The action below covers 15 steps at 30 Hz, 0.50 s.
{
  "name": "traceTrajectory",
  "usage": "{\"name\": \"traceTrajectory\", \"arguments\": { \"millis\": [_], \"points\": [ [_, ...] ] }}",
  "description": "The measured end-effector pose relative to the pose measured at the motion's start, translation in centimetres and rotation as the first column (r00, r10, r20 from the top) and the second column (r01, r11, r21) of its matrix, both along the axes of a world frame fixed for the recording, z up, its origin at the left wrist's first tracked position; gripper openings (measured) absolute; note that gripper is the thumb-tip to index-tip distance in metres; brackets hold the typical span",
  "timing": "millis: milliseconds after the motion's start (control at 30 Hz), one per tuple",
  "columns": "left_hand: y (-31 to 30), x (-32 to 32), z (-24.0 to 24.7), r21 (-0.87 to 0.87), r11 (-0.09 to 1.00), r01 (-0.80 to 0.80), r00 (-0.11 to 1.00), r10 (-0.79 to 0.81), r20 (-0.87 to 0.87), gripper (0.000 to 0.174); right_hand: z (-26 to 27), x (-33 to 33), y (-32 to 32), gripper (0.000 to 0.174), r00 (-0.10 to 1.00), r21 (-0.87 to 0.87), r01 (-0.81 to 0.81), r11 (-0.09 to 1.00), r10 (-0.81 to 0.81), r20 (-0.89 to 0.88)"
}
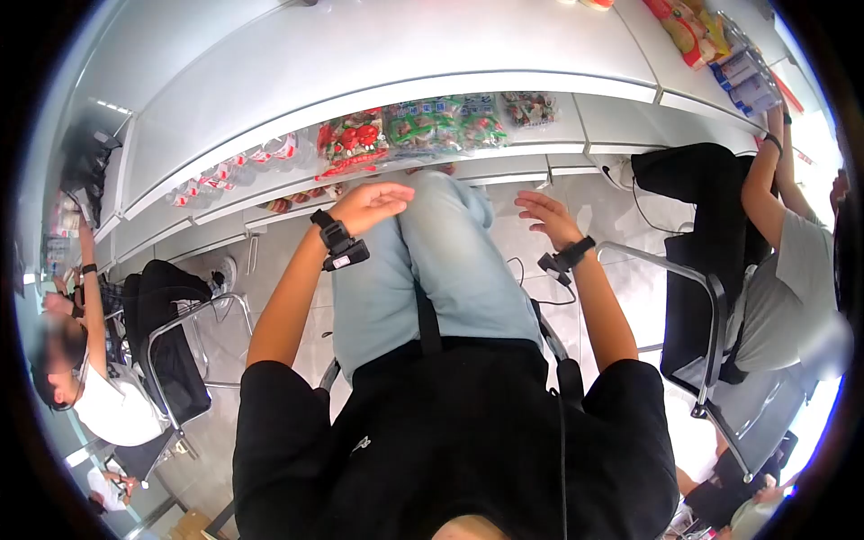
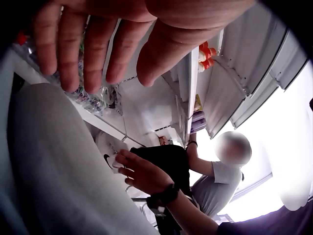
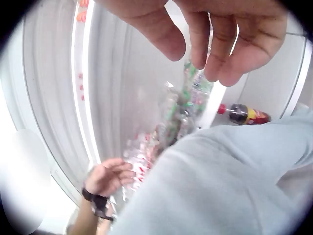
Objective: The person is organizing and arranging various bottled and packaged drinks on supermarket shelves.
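Note:
My left hand [image 1: 371,205] hovers over the left knee, its fingers extended and nothing in it. On the other side of the lap, my right hand [image 1: 551,219] is raised beside the right thigh, also holding nothing. The left wrist view shows the left fingers [image 2: 71,54] spread apart, and in the right wrist view the right fingers [image 3: 222,49] are loosely bent. Ahead of the knees, a red packaged bag [image 1: 353,142] and green-and-clear packs [image 1: 441,124] lie on a lower shelf, apart from both hands.
A white shelf unit [image 1: 396,45] spans the front. Clear bottles [image 1: 279,151] with red-and-white labels lie left of the bags; a red-capped dark bottle [image 3: 247,115] lies lower down. Seated people are at left [image 1: 117,396] and right [image 1: 783,297]. A metal chair frame [image 1: 715,315] stands at right.

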<state>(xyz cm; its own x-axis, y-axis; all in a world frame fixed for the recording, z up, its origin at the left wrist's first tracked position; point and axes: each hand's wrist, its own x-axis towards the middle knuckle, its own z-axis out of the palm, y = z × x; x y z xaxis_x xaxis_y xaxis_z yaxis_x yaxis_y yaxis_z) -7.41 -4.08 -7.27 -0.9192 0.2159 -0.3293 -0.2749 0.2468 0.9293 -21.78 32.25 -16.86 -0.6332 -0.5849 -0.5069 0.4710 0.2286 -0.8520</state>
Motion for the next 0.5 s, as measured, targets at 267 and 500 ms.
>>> {"name": "traceTrajectory", "arguments": {
  "millis": [267,500],
  "points": [
    [2.0,0.0,-2.9,-0.454,0.889,0.059,0.968,-0.161,-0.19,0.045,-17.2,-4.7,-10.2,0.06,0.699,0.279,-0.058,0.959,0.238,-0.674],
    [3.8,-0.4,-0.7,-0.515,0.849,0.118,0.96,-0.23,-0.159,0.045,-25.6,-7.1,-19.1,0.068,0.669,0.496,-0.114,0.861,0.436,-0.602]
  ]
}}
